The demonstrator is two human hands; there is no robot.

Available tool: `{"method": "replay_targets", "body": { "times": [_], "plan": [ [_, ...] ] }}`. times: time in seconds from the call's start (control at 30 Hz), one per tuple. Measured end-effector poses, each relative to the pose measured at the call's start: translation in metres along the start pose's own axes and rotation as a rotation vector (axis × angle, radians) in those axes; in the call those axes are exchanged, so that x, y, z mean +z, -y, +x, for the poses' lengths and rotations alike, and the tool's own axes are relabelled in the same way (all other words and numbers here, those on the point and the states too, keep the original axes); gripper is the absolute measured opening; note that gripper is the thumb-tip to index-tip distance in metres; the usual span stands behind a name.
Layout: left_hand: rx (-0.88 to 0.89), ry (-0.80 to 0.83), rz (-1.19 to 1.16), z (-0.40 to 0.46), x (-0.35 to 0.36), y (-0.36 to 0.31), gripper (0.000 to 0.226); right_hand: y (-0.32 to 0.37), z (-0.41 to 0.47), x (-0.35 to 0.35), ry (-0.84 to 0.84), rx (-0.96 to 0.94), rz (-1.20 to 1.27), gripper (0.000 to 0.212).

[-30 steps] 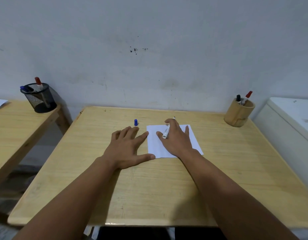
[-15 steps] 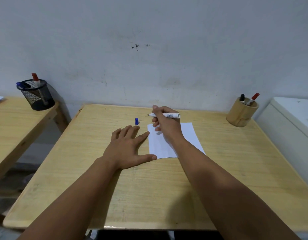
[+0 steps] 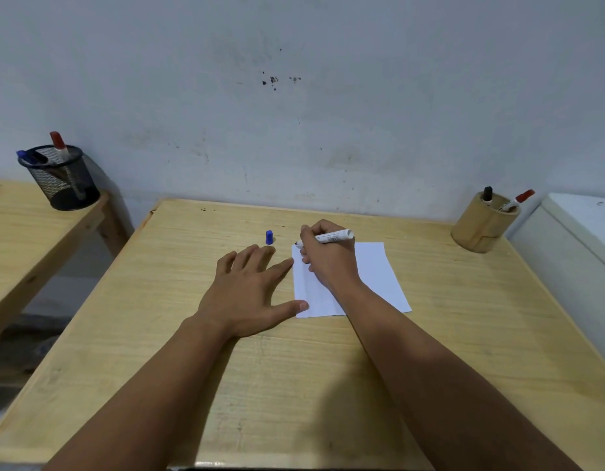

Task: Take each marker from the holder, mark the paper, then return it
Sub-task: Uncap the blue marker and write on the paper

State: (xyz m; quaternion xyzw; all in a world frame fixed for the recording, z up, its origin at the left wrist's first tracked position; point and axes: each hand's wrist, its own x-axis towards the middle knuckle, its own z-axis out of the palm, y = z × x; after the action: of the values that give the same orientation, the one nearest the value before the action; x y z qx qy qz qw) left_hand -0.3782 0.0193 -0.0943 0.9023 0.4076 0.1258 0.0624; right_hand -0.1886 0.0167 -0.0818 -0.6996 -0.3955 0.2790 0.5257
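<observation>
My right hand (image 3: 324, 256) grips a white marker (image 3: 331, 237), uncapped, its tip pointing left at the top left corner of the white paper (image 3: 379, 277). My left hand (image 3: 250, 290) lies flat on the table, fingers spread, thumb touching the paper's lower left corner. The marker's blue cap (image 3: 269, 237) stands upright just beyond my left fingertips. A round wooden holder (image 3: 481, 229) at the table's far right corner contains a black-capped marker (image 3: 487, 194) and a red-capped marker (image 3: 518, 200).
The wooden table (image 3: 158, 334) meets a grey wall at the back. A second table at left carries a black mesh cup (image 3: 61, 178) with red and blue pens. A white appliance (image 3: 572, 246) stands right of the table.
My right hand lifted off the middle of the paper and turned the marker level, tip leftward, then lowered it to the paper's top left corner. My left hand stayed put.
</observation>
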Motion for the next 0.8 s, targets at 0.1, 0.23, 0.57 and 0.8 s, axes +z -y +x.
{"method": "replay_targets", "body": {
  "times": [0.1, 0.23, 0.57, 0.8],
  "plan": [
    [-0.003, 0.0, 0.005, 0.0001, 0.0002, 0.0005, 0.085, 0.0004, 0.0003, 0.0001, 0.001, 0.035, 0.05, 0.026],
    [-0.006, 0.005, 0.018, 0.0002, 0.0004, 0.0009, 0.094, -0.0003, 0.0015, 0.0003, -0.001, 0.043, 0.055, 0.025],
    [-0.019, 0.021, 0.023, 0.0002, -0.0013, 0.0004, 0.101, -0.0001, 0.0033, 0.0025, 0.017, 0.022, 0.024, 0.027],
    [-0.023, 0.019, 0.033, 0.0003, -0.0005, 0.0, 0.101, 0.002, 0.0034, 0.0027, 0.024, 0.007, -0.006, 0.029]
  ]
}}
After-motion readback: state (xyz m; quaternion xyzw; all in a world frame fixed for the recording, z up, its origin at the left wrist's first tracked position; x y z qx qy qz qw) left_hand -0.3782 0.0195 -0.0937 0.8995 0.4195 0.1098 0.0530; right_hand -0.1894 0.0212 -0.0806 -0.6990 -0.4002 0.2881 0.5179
